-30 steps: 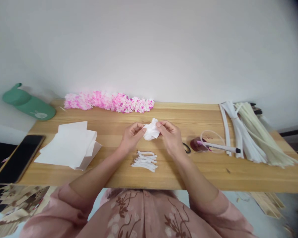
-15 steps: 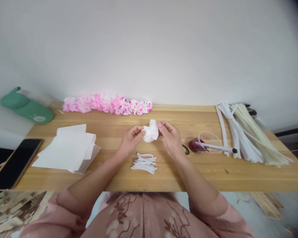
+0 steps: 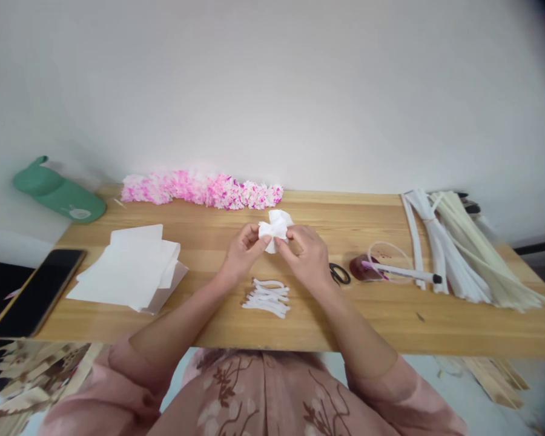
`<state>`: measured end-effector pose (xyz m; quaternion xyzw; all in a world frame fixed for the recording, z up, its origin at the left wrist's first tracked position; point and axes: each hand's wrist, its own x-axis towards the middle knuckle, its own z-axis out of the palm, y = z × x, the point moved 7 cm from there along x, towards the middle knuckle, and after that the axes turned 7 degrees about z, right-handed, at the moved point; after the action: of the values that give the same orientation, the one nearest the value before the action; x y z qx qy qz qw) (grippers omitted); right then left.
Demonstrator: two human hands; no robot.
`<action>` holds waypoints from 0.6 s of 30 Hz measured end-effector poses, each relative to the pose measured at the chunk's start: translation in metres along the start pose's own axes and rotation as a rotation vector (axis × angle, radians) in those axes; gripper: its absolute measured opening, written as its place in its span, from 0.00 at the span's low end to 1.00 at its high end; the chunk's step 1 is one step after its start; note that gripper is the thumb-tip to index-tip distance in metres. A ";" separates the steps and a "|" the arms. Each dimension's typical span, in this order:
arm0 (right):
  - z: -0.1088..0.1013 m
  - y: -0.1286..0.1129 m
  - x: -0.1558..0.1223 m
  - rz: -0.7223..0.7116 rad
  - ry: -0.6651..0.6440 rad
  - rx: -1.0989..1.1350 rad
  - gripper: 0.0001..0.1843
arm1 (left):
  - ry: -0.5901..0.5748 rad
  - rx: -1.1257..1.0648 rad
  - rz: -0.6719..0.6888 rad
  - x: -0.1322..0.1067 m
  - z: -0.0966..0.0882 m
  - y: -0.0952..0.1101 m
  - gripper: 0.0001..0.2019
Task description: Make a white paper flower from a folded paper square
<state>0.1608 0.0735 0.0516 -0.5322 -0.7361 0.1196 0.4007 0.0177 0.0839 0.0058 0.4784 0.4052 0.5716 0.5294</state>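
Both hands meet over the middle of a wooden table [image 3: 390, 327]. My left hand [image 3: 244, 251] and my right hand [image 3: 305, 253] pinch a small crumpled white tissue-paper flower [image 3: 275, 227] between their fingertips, held just above the tabletop. A little pile of short white strips [image 3: 267, 297] lies on the table right below my hands. A row of pink and white paper flowers [image 3: 202, 189] runs along the table's far edge behind them.
A stack of white tissue sheets [image 3: 129, 272] lies at the left, with a black phone [image 3: 36, 290] and a green bottle [image 3: 59, 192] beyond. Right of my hands are black scissors [image 3: 340, 274], a dark red cup with a pen [image 3: 399, 271], and bundles of long white sticks [image 3: 458, 248].
My hands have drawn closer together and lifted the paper flower slightly farther away; my right fingers now reach under it. The view has shifted a little.
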 end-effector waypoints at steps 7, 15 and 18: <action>-0.002 0.004 -0.001 0.051 0.006 0.030 0.10 | -0.043 -0.006 -0.043 0.002 0.001 -0.006 0.18; 0.000 0.023 0.002 0.348 -0.100 0.414 0.16 | 0.008 -0.157 -0.131 0.003 -0.005 -0.014 0.18; -0.005 0.018 0.005 0.274 -0.118 0.376 0.20 | 0.014 -0.219 -0.143 0.004 -0.005 -0.012 0.17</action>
<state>0.1759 0.0838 0.0461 -0.5353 -0.6441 0.3387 0.4289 0.0153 0.0891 -0.0069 0.3837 0.3769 0.5766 0.6150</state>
